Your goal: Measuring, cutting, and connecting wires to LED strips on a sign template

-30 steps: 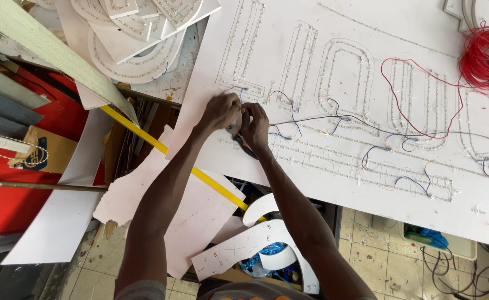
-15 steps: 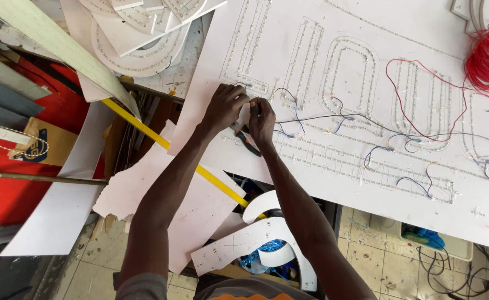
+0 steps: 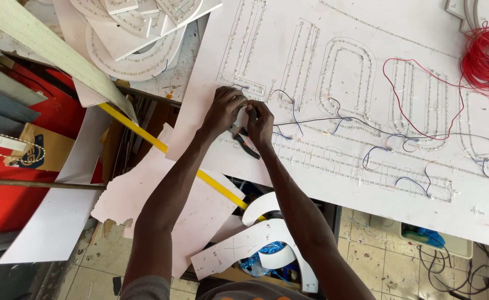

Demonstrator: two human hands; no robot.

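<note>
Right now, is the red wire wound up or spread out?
Mostly wound up: the red wire sits as a coil at the board's top right, with one loose strand trailing left.

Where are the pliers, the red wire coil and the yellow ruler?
pliers (image 3: 248, 146): head view, on the orange-and-black handles just below the hands.
red wire coil (image 3: 487, 55): head view, on the middle of the bundle at the upper right.
yellow ruler (image 3: 144, 133): head view, on its upper stretch left of the board.
</note>
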